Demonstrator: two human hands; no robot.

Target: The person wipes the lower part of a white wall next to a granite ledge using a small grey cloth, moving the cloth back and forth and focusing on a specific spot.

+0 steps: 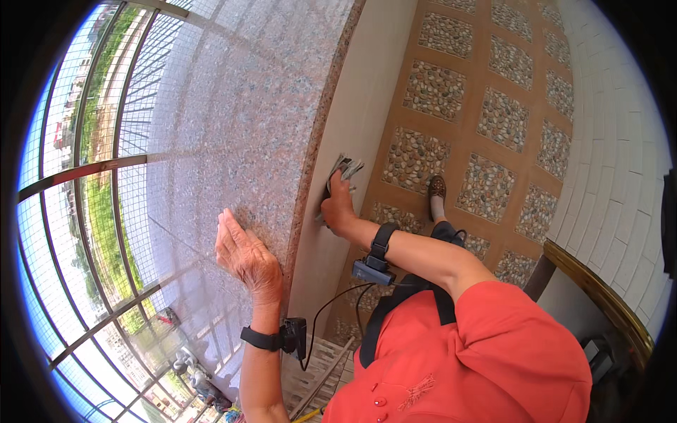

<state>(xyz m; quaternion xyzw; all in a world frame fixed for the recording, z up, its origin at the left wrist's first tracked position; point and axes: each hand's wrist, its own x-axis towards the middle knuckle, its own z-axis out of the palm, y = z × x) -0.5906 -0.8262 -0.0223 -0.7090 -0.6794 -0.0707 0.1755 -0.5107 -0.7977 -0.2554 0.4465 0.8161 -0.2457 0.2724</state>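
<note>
My right hand [339, 206] grips a grey cloth [346, 168] and presses it against the pale side wall [351, 106] below the edge of a granite ledge. The cloth bunches out beyond my fingers and thumb. On the polished speckled granite top [254, 121] rests my left hand [246, 254], near the ledge's outer edge; its fingers lie close together and it holds nothing that I can see. A dark strap with a small device is on each wrist, joined to black cables.
A metal railing with wire mesh [106, 169] borders the ledge at the left. Small objects [198, 378] stand at its lower left. The floor has pebble panels [416, 158]; my shoe [437, 188] is there. A white brick wall [608, 158] and a gold-coloured frame edge [597, 296] are at the right.
</note>
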